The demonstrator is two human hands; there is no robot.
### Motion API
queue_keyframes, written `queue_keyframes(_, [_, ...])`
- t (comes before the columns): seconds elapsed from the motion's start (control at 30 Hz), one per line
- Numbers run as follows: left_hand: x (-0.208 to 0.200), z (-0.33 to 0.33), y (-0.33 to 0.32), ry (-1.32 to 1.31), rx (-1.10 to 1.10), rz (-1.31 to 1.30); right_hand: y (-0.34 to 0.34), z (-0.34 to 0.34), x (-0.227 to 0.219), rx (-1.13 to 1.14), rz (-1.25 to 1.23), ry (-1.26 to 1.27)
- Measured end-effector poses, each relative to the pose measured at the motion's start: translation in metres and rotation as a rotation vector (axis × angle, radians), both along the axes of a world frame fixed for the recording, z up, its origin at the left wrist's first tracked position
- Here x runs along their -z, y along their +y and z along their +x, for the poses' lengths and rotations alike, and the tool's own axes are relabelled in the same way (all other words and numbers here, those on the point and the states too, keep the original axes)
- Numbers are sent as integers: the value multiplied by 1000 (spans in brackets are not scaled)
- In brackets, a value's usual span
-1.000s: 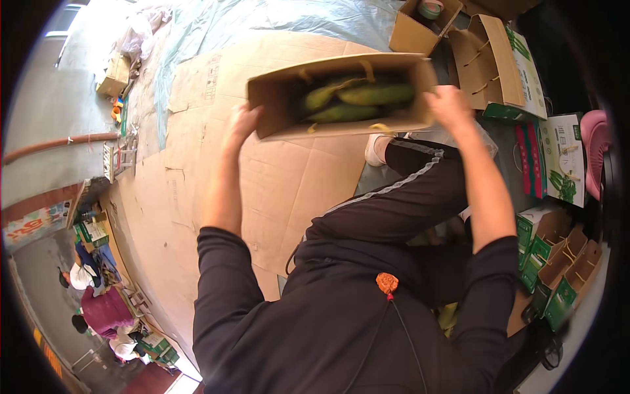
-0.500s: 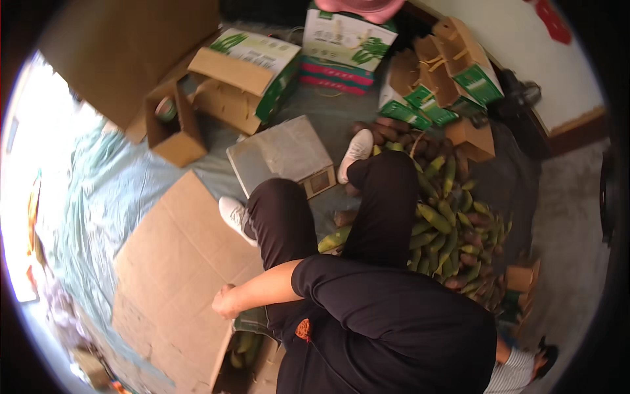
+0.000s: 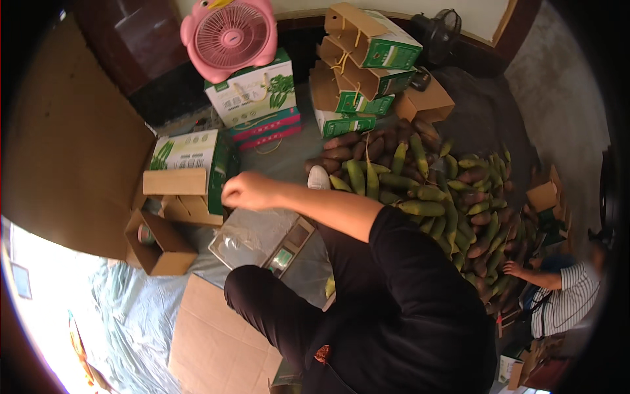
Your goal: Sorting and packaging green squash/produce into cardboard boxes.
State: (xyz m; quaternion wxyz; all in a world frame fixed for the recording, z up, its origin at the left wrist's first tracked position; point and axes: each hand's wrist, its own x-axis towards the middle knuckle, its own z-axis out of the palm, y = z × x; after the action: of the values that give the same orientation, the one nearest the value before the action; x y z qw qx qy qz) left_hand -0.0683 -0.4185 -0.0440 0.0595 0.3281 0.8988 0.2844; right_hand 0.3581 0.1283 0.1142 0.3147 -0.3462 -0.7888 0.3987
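Note:
My right hand (image 3: 249, 191) reaches left across my legs, its fingers curled. It is above the far edge of a plastic-covered flat scale (image 3: 252, 233) with a small green display. Its fingertips are close to the open flap of a white and green carton (image 3: 190, 154); whether they touch it, or what they hold, is hidden. My left hand is out of view. On my right lies a large heap of long green radish-like vegetables (image 3: 423, 208), mixed with reddish-brown ones (image 3: 338, 153).
A pink fan (image 3: 231, 38) stands on stacked cartons. Open green cartons (image 3: 357, 72) lie beyond the heap. A brown box (image 3: 156, 249) holds a tape roll. Flat cardboard (image 3: 216, 335) lies at lower left. At right, a person in stripes (image 3: 567, 295) reaches to the heap.
My right hand has left the cardboard box at lower left and moved forward, above the scale. The view has shifted, bringing the fan and the other person's hand into sight.

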Motion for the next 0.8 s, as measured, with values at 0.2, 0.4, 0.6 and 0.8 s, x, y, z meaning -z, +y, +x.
queue_keyframes(0.2, [-52, 77, 188, -160, 174, 220, 69, 208, 40, 583, -146, 149])
queue_keyframes(0.4, [-103, 178, 353, -12, 611, 157, 95, 351, 46, 1121, -348, 461])
queue_keyframes(0.6, [-101, 217, 413, 150, 898, 109, 147, 399, 29, 1219, -407, 542])
queue_keyframes(0.8, [-96, 216, 414, 138, 794, 26, 200, 411, 8, 1289, -324, 728])
